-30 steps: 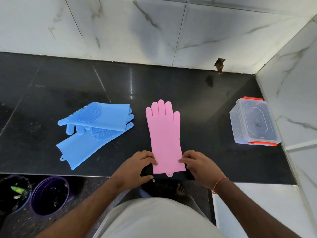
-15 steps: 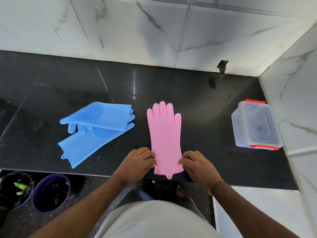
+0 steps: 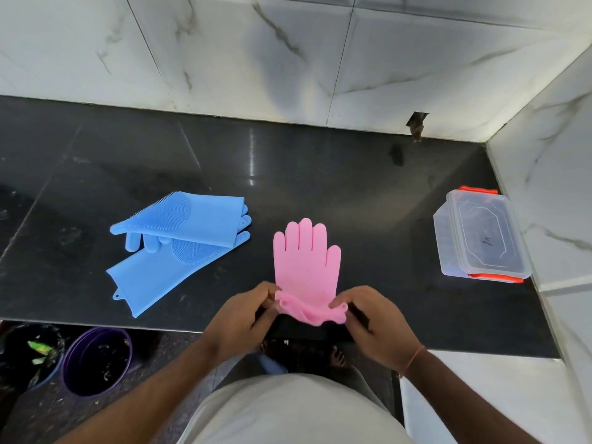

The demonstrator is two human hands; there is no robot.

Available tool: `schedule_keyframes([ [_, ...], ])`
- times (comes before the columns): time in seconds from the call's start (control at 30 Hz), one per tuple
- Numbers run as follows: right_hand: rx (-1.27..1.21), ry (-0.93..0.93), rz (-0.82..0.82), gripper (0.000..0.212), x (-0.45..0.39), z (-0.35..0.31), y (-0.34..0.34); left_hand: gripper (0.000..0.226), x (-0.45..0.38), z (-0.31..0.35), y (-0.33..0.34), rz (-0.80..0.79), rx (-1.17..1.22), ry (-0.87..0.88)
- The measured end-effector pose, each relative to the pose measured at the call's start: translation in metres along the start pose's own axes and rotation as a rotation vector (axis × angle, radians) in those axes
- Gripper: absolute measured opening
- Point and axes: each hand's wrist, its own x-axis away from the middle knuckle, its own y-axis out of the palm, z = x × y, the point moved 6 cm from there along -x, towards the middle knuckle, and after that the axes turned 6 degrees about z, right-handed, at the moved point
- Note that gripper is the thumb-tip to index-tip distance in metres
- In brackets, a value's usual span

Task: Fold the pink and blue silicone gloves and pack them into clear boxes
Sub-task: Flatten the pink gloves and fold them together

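Pinching pink glove (image 3: 307, 267) cuff, L hand (image 3: 238, 322) & R hand (image 3: 374, 325), both grips closed on bunched edge

Both forearms are bare, with no sleeve visible on them. The right hand (image 3: 373, 325) has a thin orange-red thread (image 3: 413, 360) tied around the wrist. The left hand (image 3: 238, 322) wears no ring, band or watch. Below the arms there is a light grey garment (image 3: 288, 411), probably a shirt, though the wide lens distorts it. One bare foot (image 3: 336, 355) shows under the counter edge.
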Motion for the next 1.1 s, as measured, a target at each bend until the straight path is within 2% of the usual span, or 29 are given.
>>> schedule_keyframes([
  [0.1,-0.078,0.141,0.041,0.015,-0.043,0.009,-0.001,0.009,-0.030,-0.005,-0.008,0.096,0.066,-0.161],
  [0.23,-0.233,0.461,0.084,0.011,-0.094,0.033,0.014,0.019,-0.069,-0.017,-0.009,0.214,-0.010,-0.377],
  [0.37,-0.155,0.648,0.137,0.012,-0.113,0.053,0.027,0.035,-0.093,-0.020,-0.006,0.247,0.020,-0.477],
  [0.47,-0.077,0.698,0.161,0.014,-0.118,0.057,0.029,0.051,-0.099,-0.021,-0.002,0.220,0.037,-0.508],
  [0.53,-0.059,0.698,0.171,0.013,-0.118,0.058,0.029,0.059,-0.098,-0.024,0.000,0.198,0.012,-0.513],
  [0.63,-0.029,0.679,0.179,0.017,-0.115,0.055,0.031,0.059,-0.093,-0.029,0.001,0.194,-0.031,-0.516],
  [0.7,0.011,0.627,0.231,0.034,-0.112,0.046,0.029,0.060,-0.091,-0.031,0.004,0.196,-0.032,-0.501],
  [0.8,0.190,0.389,0.319,0.056,-0.104,0.024,0.025,0.068,-0.087,-0.026,0.004,0.238,-0.109,-0.381],
  [0.9,0.429,0.136,0.182,0.065,-0.099,0.006,0.042,0.074,-0.090,-0.008,0.004,0.312,-0.465,-0.039],
  [0.97,0.512,0.074,0.052,0.065,-0.095,0.009,0.061,0.072,-0.098,-0.002,0.017,0.222,-0.589,0.115],
  [1.03,0.542,0.095,-0.027,0.064,-0.090,0.020,0.076,0.070,-0.107,-0.007,0.030,0.102,-0.654,0.161],
  [1.1,0.544,0.132,-0.029,0.065,-0.086,0.029,0.084,0.071,-0.114,-0.018,0.038,0.002,-0.680,0.141],
])
